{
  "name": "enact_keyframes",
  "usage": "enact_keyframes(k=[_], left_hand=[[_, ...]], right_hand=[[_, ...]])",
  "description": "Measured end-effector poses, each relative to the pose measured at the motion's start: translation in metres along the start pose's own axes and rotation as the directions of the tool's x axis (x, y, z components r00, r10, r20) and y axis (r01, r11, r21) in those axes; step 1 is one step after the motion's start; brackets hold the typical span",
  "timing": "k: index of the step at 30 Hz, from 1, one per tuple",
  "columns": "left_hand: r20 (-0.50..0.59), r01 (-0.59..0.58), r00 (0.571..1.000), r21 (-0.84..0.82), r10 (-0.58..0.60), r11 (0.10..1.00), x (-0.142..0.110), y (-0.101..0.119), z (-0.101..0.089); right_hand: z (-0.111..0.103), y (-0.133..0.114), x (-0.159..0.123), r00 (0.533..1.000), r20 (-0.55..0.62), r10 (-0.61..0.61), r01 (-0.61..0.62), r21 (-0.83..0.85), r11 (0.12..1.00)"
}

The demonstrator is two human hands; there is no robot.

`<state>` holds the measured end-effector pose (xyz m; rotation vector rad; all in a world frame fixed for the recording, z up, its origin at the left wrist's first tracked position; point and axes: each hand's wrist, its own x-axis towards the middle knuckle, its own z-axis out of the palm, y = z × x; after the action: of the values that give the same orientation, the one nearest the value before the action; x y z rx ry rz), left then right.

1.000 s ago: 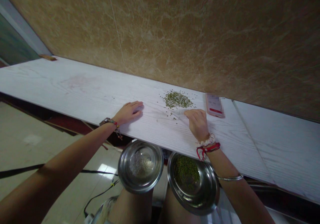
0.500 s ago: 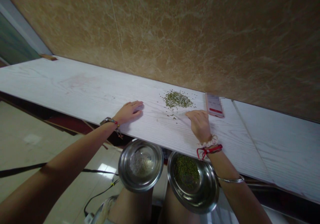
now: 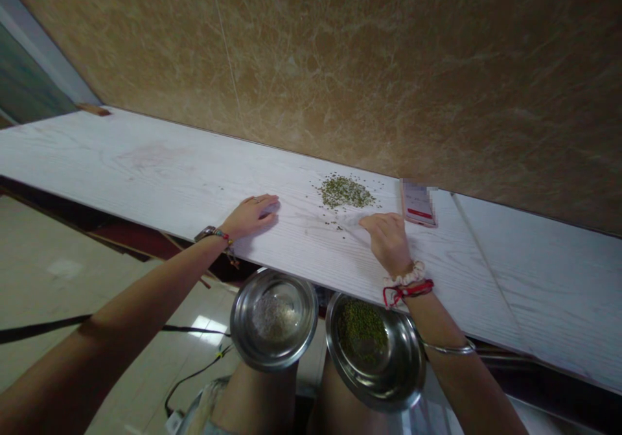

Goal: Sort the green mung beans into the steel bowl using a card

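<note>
My left hand lies on the white board, fingers stretched out and thumb apart, holding nothing. My right hand rests on the same board with fingertips pinched together. Whether something small is in that pinch I cannot make out; a faint whitish patch shows beside the fingertips. Just beyond them spreads a loose pile of green mung beans mixed with white grains, and a few stray beans lie nearer. Over my lap, a steel bowl on the left has white grains in it. The right steel bowl contains green beans.
A phone lies beyond my right hand, by the brown marbled wall. A small brown block sits at the board's far left end. Dark cables run across the tiled floor at lower left.
</note>
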<state>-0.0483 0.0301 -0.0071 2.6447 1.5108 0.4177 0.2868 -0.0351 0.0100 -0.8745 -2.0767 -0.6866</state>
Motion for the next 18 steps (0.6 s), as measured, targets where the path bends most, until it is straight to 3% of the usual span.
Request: enact_keyframes(k=[8,18], left_hand=[[0.015,0.008,1.0,-0.004,-0.008,1.0,0.0,0.0,0.0],[0.007,-0.004,1.0,-0.024,0.005,1.0,0.0,0.0,-0.001]], right_hand=[[-0.011,0.004,-0.003,0.997,-0.075,0.027,-0.026,0.007,1.0],[-0.012,0.001,-0.004,0.999,-0.05,0.009,-0.005,0.073,0.997]])
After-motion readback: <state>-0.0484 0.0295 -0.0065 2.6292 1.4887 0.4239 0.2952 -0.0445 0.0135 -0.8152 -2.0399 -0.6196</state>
